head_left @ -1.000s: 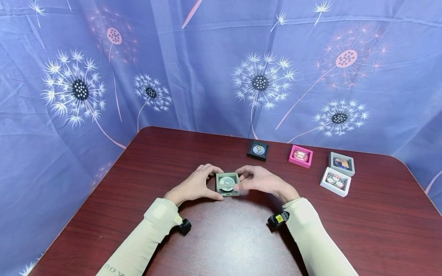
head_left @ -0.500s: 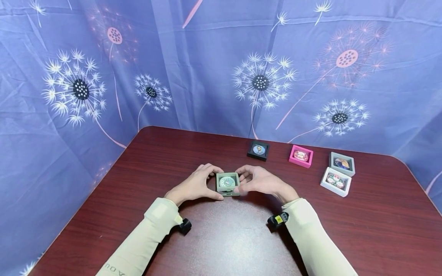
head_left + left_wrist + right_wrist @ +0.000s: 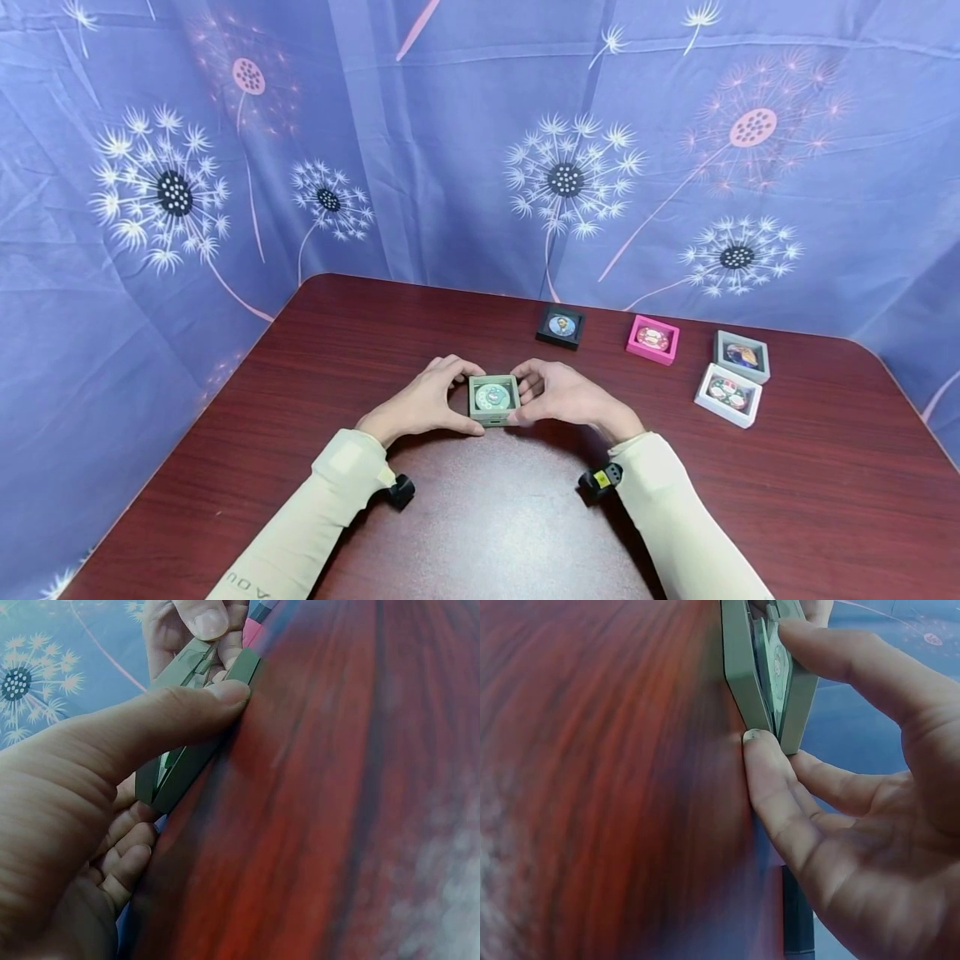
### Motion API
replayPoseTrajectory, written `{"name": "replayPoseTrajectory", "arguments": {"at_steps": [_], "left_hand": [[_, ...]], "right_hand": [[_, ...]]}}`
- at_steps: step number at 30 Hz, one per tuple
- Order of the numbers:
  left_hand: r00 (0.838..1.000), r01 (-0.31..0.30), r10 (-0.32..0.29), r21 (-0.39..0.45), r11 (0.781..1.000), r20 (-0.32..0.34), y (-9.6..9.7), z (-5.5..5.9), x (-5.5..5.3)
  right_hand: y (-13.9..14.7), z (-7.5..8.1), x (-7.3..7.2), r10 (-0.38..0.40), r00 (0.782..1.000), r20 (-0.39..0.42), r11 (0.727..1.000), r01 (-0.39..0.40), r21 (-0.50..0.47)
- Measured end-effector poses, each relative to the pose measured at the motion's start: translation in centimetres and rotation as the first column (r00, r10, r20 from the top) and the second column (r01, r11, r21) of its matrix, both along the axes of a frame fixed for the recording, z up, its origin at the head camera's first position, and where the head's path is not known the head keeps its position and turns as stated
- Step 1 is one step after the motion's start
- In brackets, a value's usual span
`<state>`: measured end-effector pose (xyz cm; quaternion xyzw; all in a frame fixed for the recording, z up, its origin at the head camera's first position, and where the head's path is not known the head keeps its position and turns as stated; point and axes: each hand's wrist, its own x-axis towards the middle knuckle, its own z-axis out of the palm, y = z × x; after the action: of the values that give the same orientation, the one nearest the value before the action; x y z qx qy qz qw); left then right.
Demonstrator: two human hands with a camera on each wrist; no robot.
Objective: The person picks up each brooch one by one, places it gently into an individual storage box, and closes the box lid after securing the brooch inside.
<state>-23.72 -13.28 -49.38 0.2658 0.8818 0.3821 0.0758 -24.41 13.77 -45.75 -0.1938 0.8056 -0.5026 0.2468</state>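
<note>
A small sage-green hinged display case point(image 3: 495, 415) with a pale green round disc point(image 3: 492, 397) behind its window sits on the table between both hands. My left hand point(image 3: 427, 404) grips its left side, thumb at the front and fingers behind; in the left wrist view that thumb presses the lower half point(image 3: 186, 778). My right hand point(image 3: 573, 397) pinches the right side. In the right wrist view its thumb lies on the lid point(image 3: 804, 694) and a finger touches the base point(image 3: 741, 664) near the hinge. A narrow wedge-shaped gap shows between the halves.
Toward the back of the dark red wood table point(image 3: 300, 375) lie a black case point(image 3: 559, 339) and a pink case point(image 3: 651, 354). A grey case point(image 3: 757, 346) and a white case point(image 3: 723, 412) lie farther right. A blue dandelion-print curtain point(image 3: 450, 167) hangs behind.
The lid of the green case has come down toward its base, its front edge shifting nearer to me under the right thumb. My left hand keeps its place.
</note>
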Motion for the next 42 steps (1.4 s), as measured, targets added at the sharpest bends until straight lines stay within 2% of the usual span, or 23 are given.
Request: {"name": "replayPoseTrajectory", "arguments": {"at_steps": [12,24,37,42], "left_hand": [[1.0,0.013,-0.013,-0.013,1.0,-0.014,-0.1,-0.2,-0.2],[1.0,0.021,-0.021,-0.019,1.0,-0.016,-0.1,-0.1,-0.1],[0.999,0.024,-0.024,-0.019,1.0,-0.021,-0.1,0.1,0.0],[1.0,0.022,-0.022,-0.018,1.0,-0.017,-0.1,0.1,0.0]], "right_hand": [[-0.2,-0.2,0.0,0.004,0.999,-0.047,1.0,-0.004,0.017],[-0.6,0.1,0.2,-0.003,0.994,-0.107,0.995,0.013,0.095],[-1.3,0.4,0.8,-0.013,0.979,-0.203,0.977,0.056,0.204],[-1.4,0.4,0.7,0.0,0.974,-0.225,0.975,0.051,0.217]]}}
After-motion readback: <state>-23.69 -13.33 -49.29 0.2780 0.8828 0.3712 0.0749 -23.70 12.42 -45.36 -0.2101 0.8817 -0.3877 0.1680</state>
